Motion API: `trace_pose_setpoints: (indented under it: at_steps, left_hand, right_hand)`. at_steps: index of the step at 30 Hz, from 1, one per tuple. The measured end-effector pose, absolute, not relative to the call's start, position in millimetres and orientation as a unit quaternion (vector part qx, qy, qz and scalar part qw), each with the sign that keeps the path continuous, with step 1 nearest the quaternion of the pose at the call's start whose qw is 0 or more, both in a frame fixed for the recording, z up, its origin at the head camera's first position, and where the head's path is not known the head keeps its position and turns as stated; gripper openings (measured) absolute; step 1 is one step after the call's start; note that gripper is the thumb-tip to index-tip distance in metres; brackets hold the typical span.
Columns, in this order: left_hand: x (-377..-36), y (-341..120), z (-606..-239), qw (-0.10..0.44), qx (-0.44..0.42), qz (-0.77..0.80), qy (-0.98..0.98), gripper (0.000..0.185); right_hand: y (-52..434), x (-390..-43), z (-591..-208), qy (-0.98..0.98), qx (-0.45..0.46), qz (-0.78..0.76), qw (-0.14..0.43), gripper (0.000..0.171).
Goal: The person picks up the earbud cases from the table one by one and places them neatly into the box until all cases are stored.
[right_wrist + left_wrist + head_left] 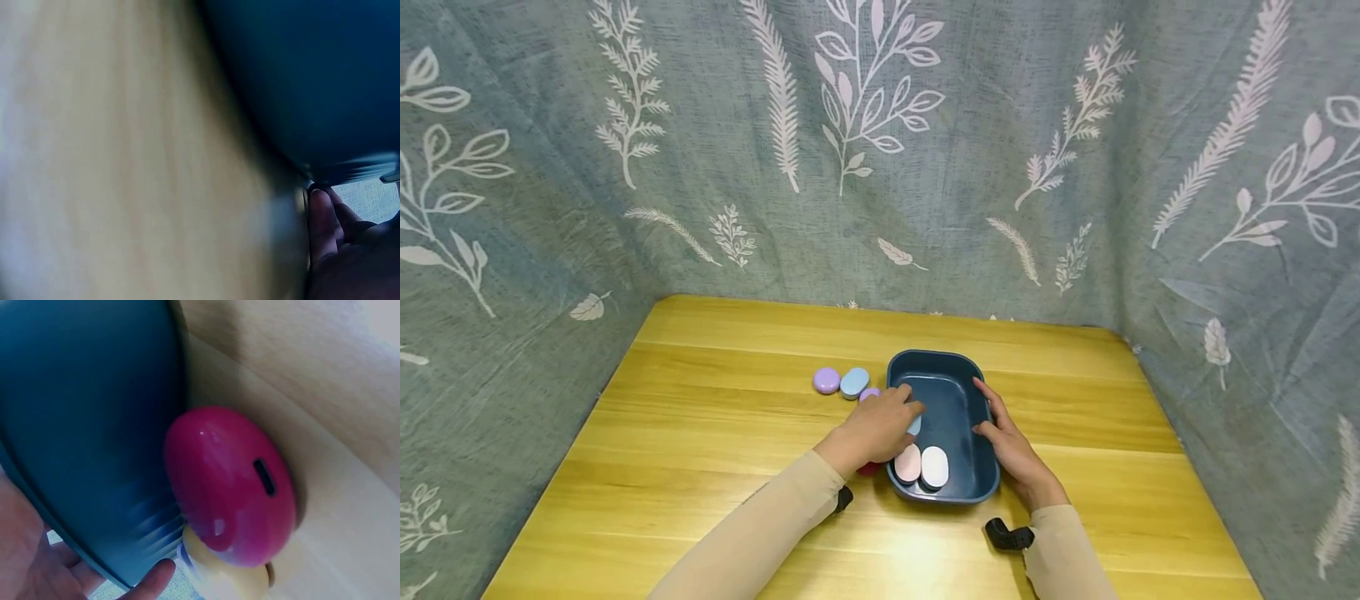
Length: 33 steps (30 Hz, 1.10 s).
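Inside the blue tray (977,483): pink case (907,463), white case (935,467) already in
Left hand (880,427): pinching a light-blue case (914,426) over the tray
Right hand (1009,446): fingers relaxed, steadying the rim
Left outside, I'd say: purple case (826,381), blue case (853,382), magenta case (231,484)

Left hand (880,427) covers most of a light-blue case (914,426) and a red case (868,469) (grip unclear); right wrist view blurred, bin (312,75) cut off.

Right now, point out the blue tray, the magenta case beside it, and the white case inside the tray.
blue tray (958,360): head view, on its far rim.
magenta case (228,478): left wrist view, on the middle of its glossy lid.
white case (935,467): head view, on the middle of its top.
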<state>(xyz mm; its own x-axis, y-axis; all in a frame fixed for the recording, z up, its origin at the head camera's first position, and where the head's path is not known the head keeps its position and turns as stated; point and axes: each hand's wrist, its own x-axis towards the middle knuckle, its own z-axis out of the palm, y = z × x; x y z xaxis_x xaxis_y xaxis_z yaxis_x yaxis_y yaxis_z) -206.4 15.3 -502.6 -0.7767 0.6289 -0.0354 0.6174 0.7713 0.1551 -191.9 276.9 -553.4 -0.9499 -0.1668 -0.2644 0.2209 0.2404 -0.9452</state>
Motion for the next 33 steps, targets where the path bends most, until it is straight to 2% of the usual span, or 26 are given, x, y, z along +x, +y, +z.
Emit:
trace_pose_setpoints:
  at_steps: [33]
  left_hand:
    - [-209, 28, -498, 0.068, 0.308, 0.031, 0.949, 0.046]
  right_hand:
    - [277, -193, -557, 0.776, 0.013, -0.611, 0.154, 0.077]
